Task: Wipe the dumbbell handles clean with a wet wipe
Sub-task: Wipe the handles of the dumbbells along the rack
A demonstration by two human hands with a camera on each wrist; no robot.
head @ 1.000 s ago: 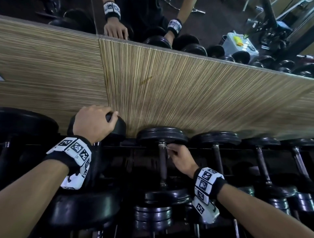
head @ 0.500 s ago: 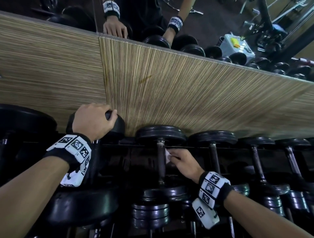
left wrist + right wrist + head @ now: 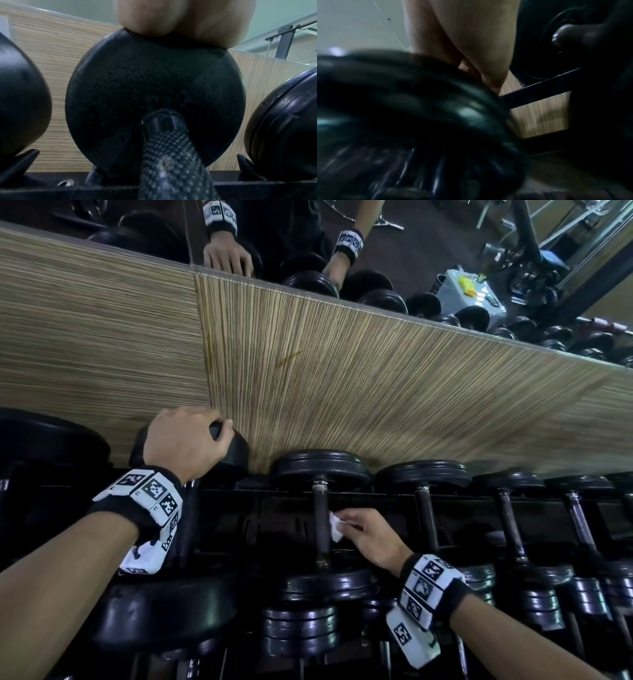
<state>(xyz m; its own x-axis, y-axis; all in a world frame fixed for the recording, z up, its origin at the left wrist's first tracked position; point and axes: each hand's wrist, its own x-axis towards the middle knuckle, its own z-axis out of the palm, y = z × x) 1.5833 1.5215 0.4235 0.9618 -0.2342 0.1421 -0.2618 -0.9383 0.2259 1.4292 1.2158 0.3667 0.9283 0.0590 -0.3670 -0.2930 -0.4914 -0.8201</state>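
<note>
Just right hand [image 3: 371,537] pinching unmarked wet wipe [image 3: 335,526].

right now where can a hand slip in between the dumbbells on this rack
Gaps lie beside each handle: the right hand with the wet wipe sits in the one between the wiped handle and the next handle. The heads sit crowded, nearly touching.

A gym's free-weights area. A long black rack [image 3: 376,498] carries a row of black dumbbells [image 3: 320,508] with knurled metal handles, set against a wood-grain wall panel [image 3: 342,378]. Above the panel a mirror [image 3: 428,251] reflects more dumbbells and the metal frames of exercise machines [image 3: 534,244].
</note>
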